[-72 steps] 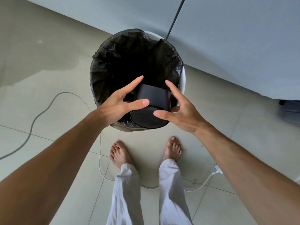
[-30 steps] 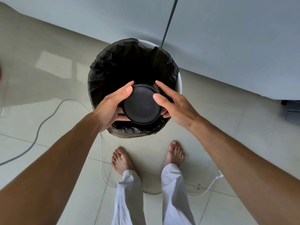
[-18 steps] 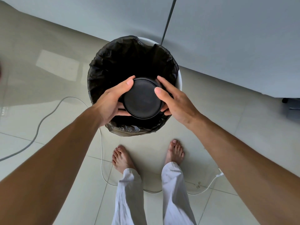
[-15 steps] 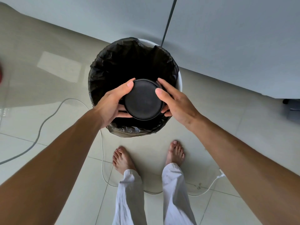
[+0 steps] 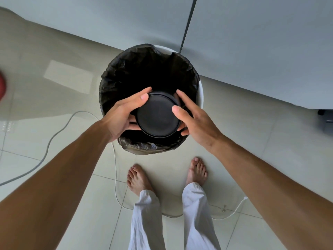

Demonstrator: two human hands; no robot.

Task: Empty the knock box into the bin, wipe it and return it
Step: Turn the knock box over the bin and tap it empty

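The black round knock box (image 5: 158, 116) is held upside down over the bin, its flat base facing me and its mouth hidden below. My left hand (image 5: 122, 114) grips its left side, thumb on the base rim. My right hand (image 5: 194, 118) grips its right side, fingers curled under. The white bin (image 5: 201, 91) has a black liner (image 5: 144, 69) and stands on the tiled floor against a grey cabinet. The inside of the bin is dark and I cannot make out its contents.
My bare feet (image 5: 138, 179) stand just before the bin. A white cable (image 5: 115, 177) and a grey cable (image 5: 54, 134) run across the floor tiles. Grey cabinet fronts (image 5: 252, 42) rise behind the bin. A red object (image 5: 1, 85) shows at the left edge.
The knock box went from tilted on its side to fully inverted over the bin, both hands still on it. Over the last half second it barely shifted.
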